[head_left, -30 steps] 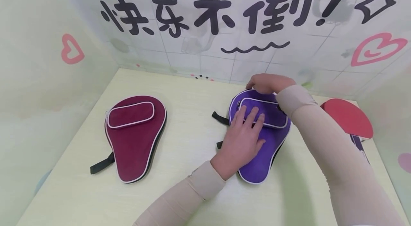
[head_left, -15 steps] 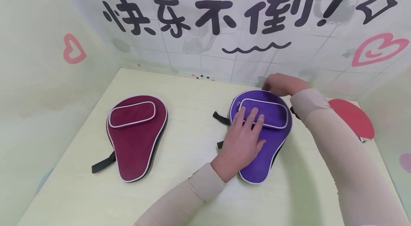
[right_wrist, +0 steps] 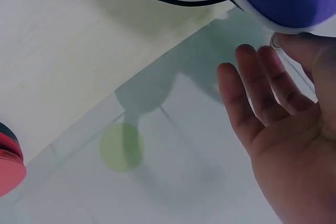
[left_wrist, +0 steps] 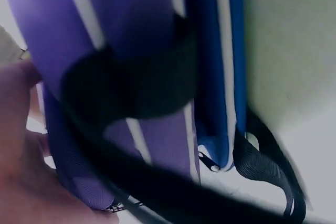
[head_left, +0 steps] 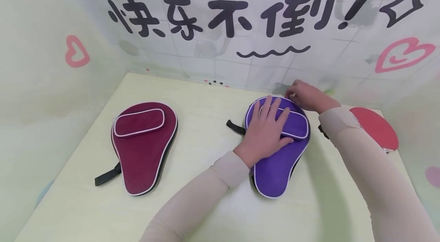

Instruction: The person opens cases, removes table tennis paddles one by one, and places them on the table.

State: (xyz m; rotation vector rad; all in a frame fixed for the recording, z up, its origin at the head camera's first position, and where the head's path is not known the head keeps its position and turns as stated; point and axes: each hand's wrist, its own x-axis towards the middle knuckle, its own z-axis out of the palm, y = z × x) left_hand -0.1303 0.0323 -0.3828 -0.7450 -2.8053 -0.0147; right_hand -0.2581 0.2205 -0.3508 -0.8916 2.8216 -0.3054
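Observation:
A purple table tennis paddle case (head_left: 275,177) with white piping lies with its wide end toward the wall. Across its front pocket rests my left hand (head_left: 266,133), fingers spread. At the case's top right edge is my right hand (head_left: 304,95). Its thumb and a finger pinch a zipper pull (right_wrist: 275,41), seen in the right wrist view, while the other fingers extend outward. The left wrist view shows a black strap (left_wrist: 147,87) on the case's side and, beneath the purple, a blue case (left_wrist: 239,51) with white piping.
A maroon paddle case (head_left: 144,158) with a black strap lies at the left. At the right, my sleeve partly covers a red table tennis paddle (head_left: 376,127). A printed wall (head_left: 192,62) stands along the table's back edge.
My right hand has travelled rightward along the case's top edge. My left hand, first lower on the pocket, has slid up toward the wide end.

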